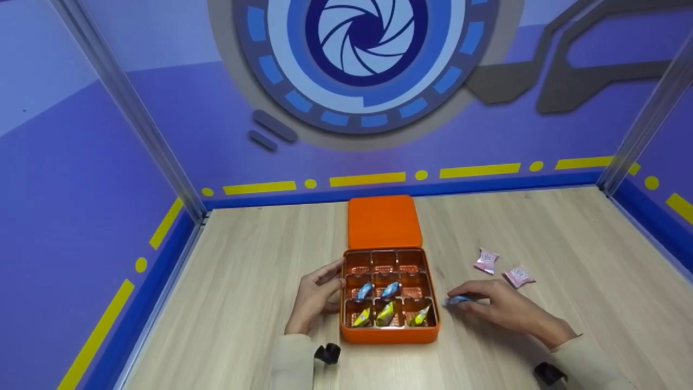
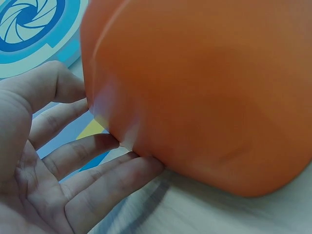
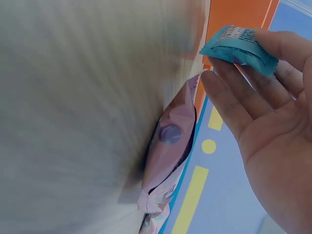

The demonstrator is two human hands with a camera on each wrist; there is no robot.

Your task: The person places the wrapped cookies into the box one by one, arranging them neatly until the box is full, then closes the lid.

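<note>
An orange box (image 1: 389,336) with a divided insert stands in front of its orange lid (image 1: 384,221). Three yellow wrapped candies (image 1: 386,313) lie in its front row, one per compartment. In the middle row, blue wrapped candies (image 1: 390,290) occupy the left and middle compartments. My left hand (image 1: 311,297) touches the box's left side, its fingers against the wall in the left wrist view. Just right of the box, my right hand (image 1: 501,306) pinches another blue wrapped candy (image 3: 239,48) between thumb and fingers, above the tabletop.
Two pink wrapped candies, one nearer (image 1: 518,275) and one farther (image 1: 486,260), lie on the wooden table (image 1: 260,260) beyond my right hand. Printed purple-blue panels (image 1: 178,119) enclose the back and sides. Black wrist straps (image 1: 327,353) show at the sleeves.
</note>
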